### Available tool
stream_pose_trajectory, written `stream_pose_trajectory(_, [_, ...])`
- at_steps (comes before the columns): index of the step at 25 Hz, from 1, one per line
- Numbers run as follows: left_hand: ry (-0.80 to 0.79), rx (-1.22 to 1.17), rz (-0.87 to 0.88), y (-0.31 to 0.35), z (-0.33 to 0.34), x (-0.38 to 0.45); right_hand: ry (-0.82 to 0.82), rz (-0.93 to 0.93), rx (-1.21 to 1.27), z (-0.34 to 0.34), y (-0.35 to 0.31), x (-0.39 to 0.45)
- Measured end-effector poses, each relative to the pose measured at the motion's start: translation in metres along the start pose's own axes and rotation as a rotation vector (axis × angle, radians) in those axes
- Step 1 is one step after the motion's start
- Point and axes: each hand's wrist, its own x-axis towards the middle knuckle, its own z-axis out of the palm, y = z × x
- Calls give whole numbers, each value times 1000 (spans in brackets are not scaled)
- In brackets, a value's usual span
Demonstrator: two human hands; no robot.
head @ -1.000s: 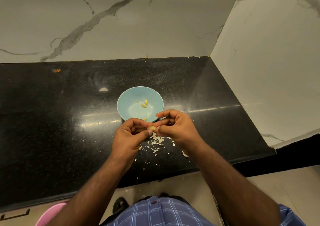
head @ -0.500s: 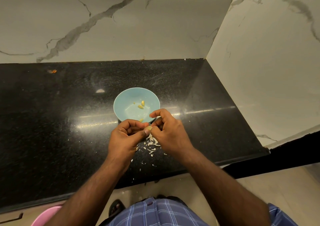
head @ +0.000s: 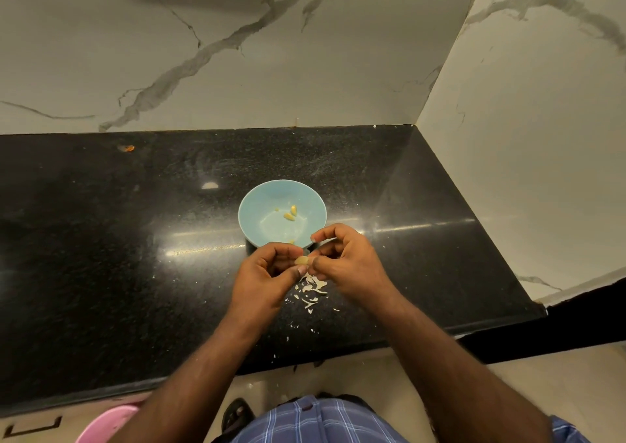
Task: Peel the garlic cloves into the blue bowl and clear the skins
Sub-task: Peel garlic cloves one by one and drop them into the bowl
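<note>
A blue bowl (head: 264,205) stands on the black counter (head: 101,256) with a few peeled yellow cloves (head: 290,213) inside. Just in front of its near rim, my left hand (head: 264,278) pinches a pale garlic clove (head: 301,260) between thumb and fingers. My right hand (head: 349,263) meets it from the right, its fingertips pinching at the same clove. White garlic skins (head: 311,291) lie scattered on the counter right under both hands.
Marble walls close the counter at the back and on the right. The counter's front edge (head: 305,358) runs just below the skins, with small flakes near it. A pink container (head: 105,422) sits low at the left, under the counter. An orange speck (head: 127,148) lies far back left.
Both hands stayed at the bowl's near rim, working the clove. My right fingers have opened out a little above it. The view has shifted slightly.
</note>
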Motion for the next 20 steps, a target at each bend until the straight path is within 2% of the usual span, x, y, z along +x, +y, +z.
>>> stream_pose_trajectory(12, [6,143,22,8,3,-1,49,-57,-150,4,-9,2])
stream_pose_trajectory(20, [29,-34,15,13,10,0,61,-79,-235,-1,-14,-2])
